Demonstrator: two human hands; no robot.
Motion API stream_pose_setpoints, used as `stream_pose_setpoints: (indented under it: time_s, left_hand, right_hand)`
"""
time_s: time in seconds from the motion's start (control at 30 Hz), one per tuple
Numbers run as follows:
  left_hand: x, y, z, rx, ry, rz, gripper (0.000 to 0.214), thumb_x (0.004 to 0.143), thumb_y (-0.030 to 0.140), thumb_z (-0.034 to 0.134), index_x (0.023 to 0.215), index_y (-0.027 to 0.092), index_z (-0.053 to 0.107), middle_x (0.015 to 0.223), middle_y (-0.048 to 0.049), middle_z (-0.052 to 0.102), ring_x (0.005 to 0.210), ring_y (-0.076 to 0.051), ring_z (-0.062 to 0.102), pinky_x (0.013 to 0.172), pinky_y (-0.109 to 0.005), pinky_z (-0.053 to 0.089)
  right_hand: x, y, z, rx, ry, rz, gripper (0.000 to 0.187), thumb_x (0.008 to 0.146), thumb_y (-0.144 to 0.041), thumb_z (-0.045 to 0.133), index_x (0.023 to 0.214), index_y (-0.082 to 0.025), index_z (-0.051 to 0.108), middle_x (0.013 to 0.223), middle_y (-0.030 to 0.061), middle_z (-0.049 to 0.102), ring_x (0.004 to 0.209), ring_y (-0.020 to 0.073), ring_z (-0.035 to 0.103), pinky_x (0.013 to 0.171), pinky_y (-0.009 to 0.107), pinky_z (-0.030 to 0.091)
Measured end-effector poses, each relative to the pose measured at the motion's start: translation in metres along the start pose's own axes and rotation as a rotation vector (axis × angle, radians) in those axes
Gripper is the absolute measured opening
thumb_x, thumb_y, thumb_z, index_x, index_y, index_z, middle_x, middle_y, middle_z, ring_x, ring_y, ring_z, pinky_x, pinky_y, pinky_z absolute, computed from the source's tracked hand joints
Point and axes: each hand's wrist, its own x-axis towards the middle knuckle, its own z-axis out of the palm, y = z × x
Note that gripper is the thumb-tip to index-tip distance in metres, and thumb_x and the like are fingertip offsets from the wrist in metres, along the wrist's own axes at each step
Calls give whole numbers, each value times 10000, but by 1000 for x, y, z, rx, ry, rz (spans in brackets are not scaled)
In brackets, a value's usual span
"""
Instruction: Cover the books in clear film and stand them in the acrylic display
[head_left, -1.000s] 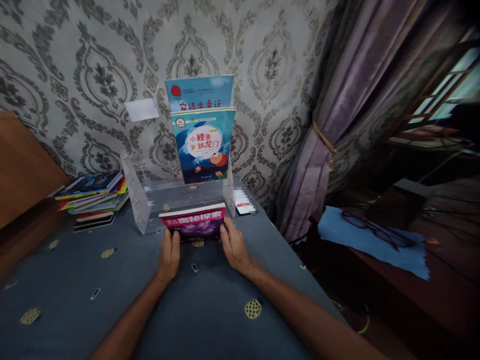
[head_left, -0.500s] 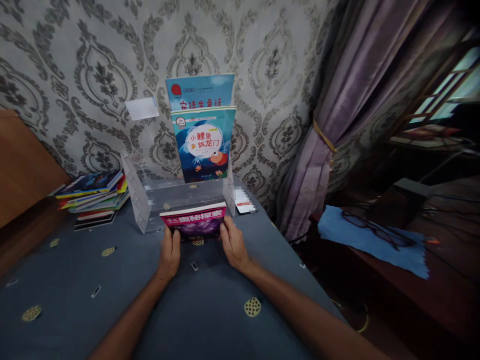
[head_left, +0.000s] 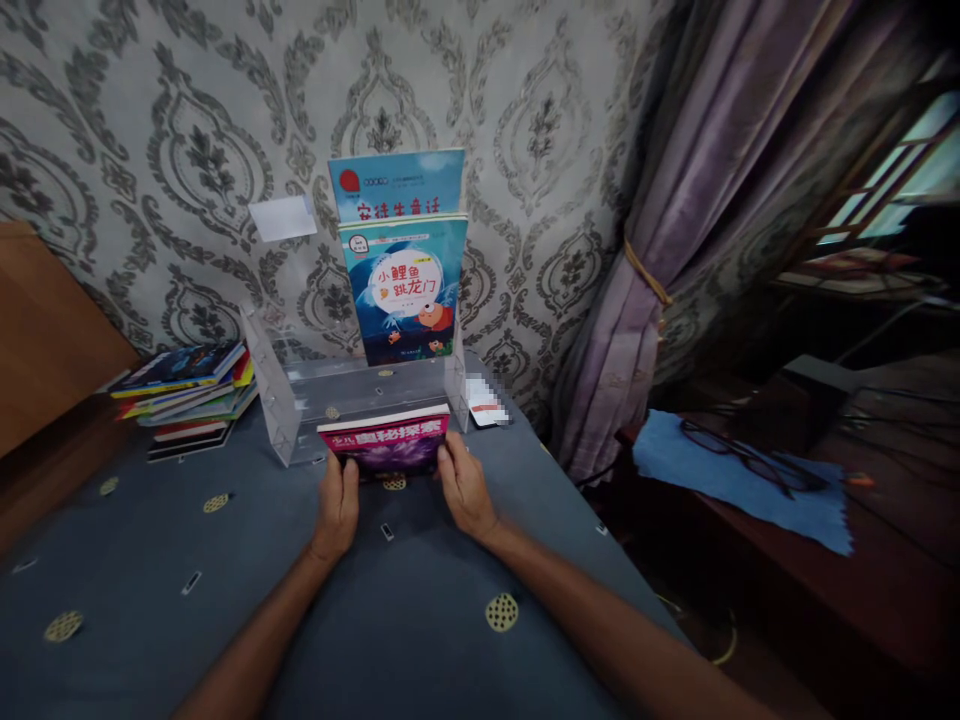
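Note:
A pink and purple book [head_left: 394, 450] is held between both hands in front of a clear stand, its cover facing me and its top edge tilted away. My left hand [head_left: 339, 505] grips the book's left side, thumb on the front. On the right side, my right hand [head_left: 466, 488] holds it the same way; the fingers behind the cover are hidden. The clear tiered stand [head_left: 274, 395] rises just beyond the book. In its upper tiers lean a blue book with orange fish [head_left: 411, 320] and, behind and higher, a light blue book [head_left: 405, 180], partly covered.
Several books lie in an uneven stack [head_left: 187, 385] at the left, near a brown wooden panel [head_left: 52, 340]. A white card [head_left: 487, 405] is right of the stand. Further right, glasses [head_left: 750, 455] rest on a blue cloth [head_left: 675, 455], below a purple curtain [head_left: 607, 330].
Almost nothing differs. The whole view has shifted very slightly, while both hands keep the pink and purple book at the same spot before the stand.

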Motion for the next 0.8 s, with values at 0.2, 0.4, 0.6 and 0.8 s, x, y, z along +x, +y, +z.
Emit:
stream_pose_setpoints:
  time_s: [0.2, 0.4, 0.6, 0.8]
  left_hand:
    - [2, 6, 1, -18, -8, 20, 489, 993, 552, 366, 1243, 175, 551, 1162, -134, 660, 1149, -253, 604, 1020, -404, 462]
    - [9, 15, 5, -33, -9, 14, 513, 999, 568, 339, 1263, 186, 558, 1180, -121, 666, 1097, -238, 623, 993, -393, 475]
    - [16, 27, 5, -17, -55, -39, 483, 1006, 551, 334, 1224, 195, 579, 1115, -102, 686, 1143, -241, 613, 1045, -413, 446]
    - [27, 41, 6, -33, -78, -67, 517, 987, 569, 357, 1253, 188, 584, 1207, -122, 673, 1212, -262, 591, 1095, -424, 409]
  right_hand:
    - [3, 0, -3, -3, 6, -5, 271, 1017, -310, 322, 1071, -236, 577, 645, -2, 522, 723, 222, 611, 726, 325, 485]
    - [6, 1, -6, 6, 10, 18, 321, 1017, -303, 330, 1160, -215, 604, 669, 2, 543, 698, 214, 602, 690, 322, 474]
    - [9, 2, -5, 28, 40, 33, 347, 1018, -319, 326, 1168, -187, 610, 849, 59, 660, 764, 217, 621, 720, 331, 470]
    - [18, 0, -5, 80, 114, 43, 355, 1019, -339, 317, 1100, -186, 628, 907, 69, 682, 821, 212, 620, 739, 314, 461]
